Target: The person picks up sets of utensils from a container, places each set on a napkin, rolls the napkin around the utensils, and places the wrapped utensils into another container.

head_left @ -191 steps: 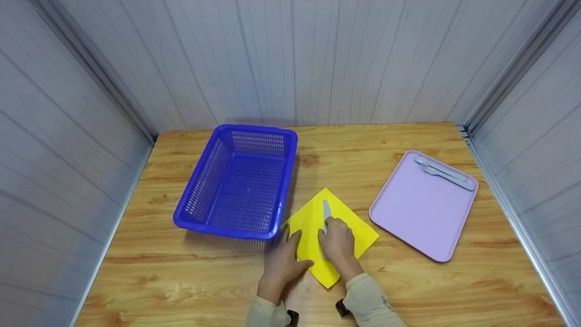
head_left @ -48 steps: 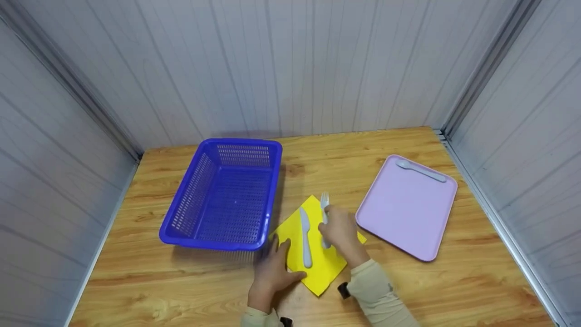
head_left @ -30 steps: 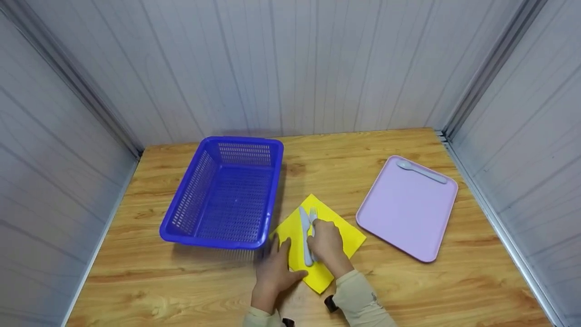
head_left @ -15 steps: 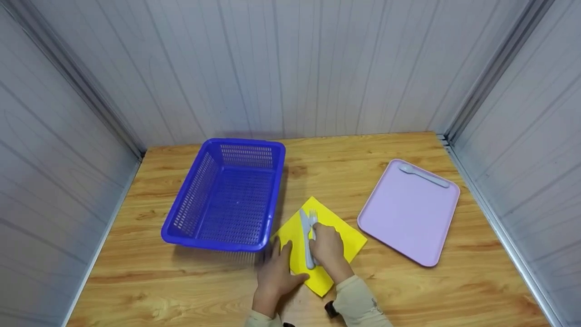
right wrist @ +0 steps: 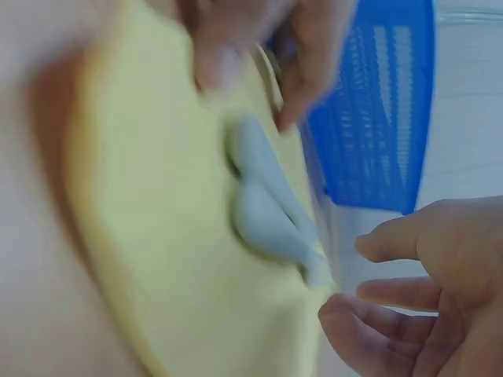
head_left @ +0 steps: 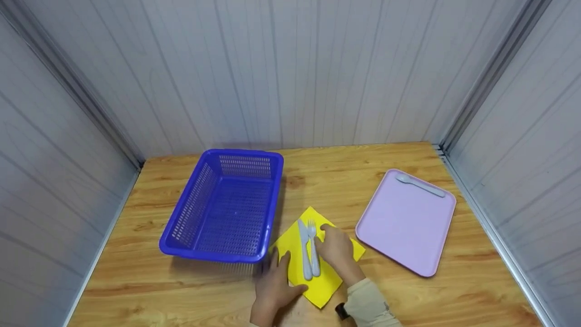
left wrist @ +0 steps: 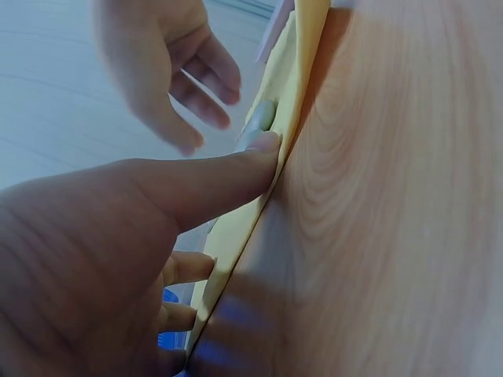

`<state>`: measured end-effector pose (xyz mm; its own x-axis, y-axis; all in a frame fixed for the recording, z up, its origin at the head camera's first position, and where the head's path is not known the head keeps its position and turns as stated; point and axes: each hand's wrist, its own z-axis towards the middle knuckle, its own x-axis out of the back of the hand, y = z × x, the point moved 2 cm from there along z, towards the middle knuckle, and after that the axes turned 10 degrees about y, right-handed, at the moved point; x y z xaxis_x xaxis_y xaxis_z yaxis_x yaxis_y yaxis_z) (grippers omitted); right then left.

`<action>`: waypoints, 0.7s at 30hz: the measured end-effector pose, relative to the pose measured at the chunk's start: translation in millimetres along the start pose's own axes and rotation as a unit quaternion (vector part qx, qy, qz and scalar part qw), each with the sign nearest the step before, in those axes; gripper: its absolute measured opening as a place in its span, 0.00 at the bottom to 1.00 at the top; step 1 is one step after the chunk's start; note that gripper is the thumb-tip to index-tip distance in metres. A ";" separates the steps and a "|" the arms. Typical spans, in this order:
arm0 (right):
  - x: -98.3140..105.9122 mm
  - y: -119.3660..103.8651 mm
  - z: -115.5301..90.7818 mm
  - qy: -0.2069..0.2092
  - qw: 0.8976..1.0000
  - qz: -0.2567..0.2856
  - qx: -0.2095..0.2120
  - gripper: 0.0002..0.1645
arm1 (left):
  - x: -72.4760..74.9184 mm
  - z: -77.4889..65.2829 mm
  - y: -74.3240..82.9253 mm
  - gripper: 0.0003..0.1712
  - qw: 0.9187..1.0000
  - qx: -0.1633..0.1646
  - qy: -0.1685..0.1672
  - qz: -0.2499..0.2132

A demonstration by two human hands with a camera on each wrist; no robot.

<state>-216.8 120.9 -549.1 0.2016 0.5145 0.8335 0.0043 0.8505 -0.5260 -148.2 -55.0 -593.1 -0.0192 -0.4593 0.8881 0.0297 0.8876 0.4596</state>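
Observation:
In the head view a folded yellow napkin (head_left: 324, 279) lies cornerwise on the wooden table. A grey knife (head_left: 304, 251) and a grey fork (head_left: 313, 251) rest side by side on it, fork to the right. My left hand (head_left: 274, 284) rests spread at the napkin's left edge, its thumb touching the lower left side, as the left wrist view also shows. Over the napkin's right half is my right hand (head_left: 337, 249), holding nothing, its fingers loosely bent just right of the fork. The right wrist view shows the two handle ends (right wrist: 263, 224) close together on the cloth.
A blue perforated basket (head_left: 213, 257) stands to the left, its front right corner near the napkin. To the right lies a light purple tray (head_left: 404, 231) with a grey spoon (head_left: 421, 186) along its far edge. Pale panel walls enclose the table's back and sides.
Earlier the right hand laid down the knife, and the fork left the tray. The fork was then set beside the knife; the right hand has now let go and shifted right. The left hand stayed.

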 end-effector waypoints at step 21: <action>113.4 182.9 141.5 -0.015 0.998 -0.049 -0.026 0.25 | -0.1 2.2 -1.6 0.60 0.999 0.029 -0.025 -0.017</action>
<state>-331.8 350.3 -526.8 0.1692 0.4332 0.8853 0.0744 0.8900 -0.4498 -150.5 -56.2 -593.9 -0.0685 -0.4887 0.8697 -0.0291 0.8724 0.4879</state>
